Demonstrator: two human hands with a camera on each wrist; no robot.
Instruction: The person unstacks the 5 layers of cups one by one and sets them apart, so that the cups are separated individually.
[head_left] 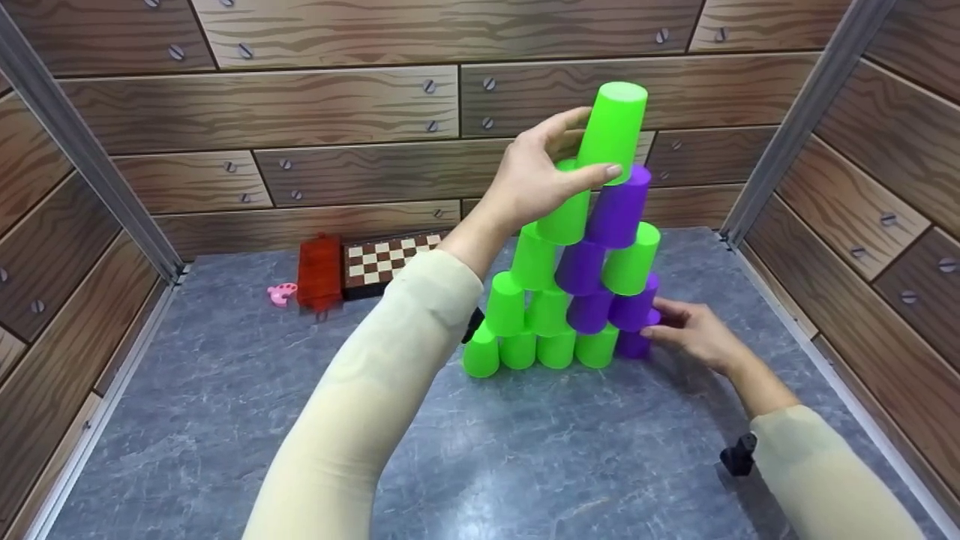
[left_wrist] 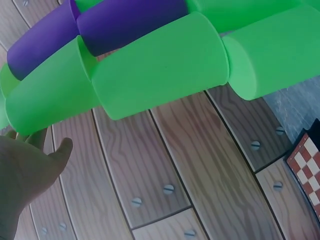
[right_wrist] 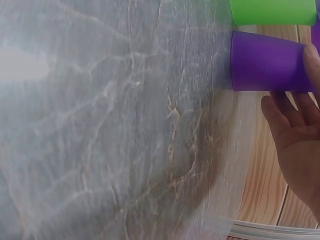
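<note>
Green and purple cups, all upside down, form a pyramid stack in the head view. My left hand (head_left: pixel 536 176) holds the green cup (head_left: pixel 616 127) at the very top, thumb across its front near the rim and fingers behind its left side. Just beneath it are a green cup (head_left: pixel 566 214) and a purple cup (head_left: pixel 621 210). In the left wrist view most of that top cup is out of frame. At the bottom right corner, my right hand (head_left: pixel 701 337) grips the purple cup (right_wrist: pixel 267 62), thumb near its base end and fingers behind it.
Behind and left of the stack lie a brown-and-white chessboard (head_left: pixel 379 262), a red box (head_left: pixel 320 271) and a small pink toy (head_left: pixel 281 294) on the grey marbled floor (head_left: pixel 225 420). Wood-patterned walls (head_left: pixel 315 105) with metal corner posts enclose the space.
</note>
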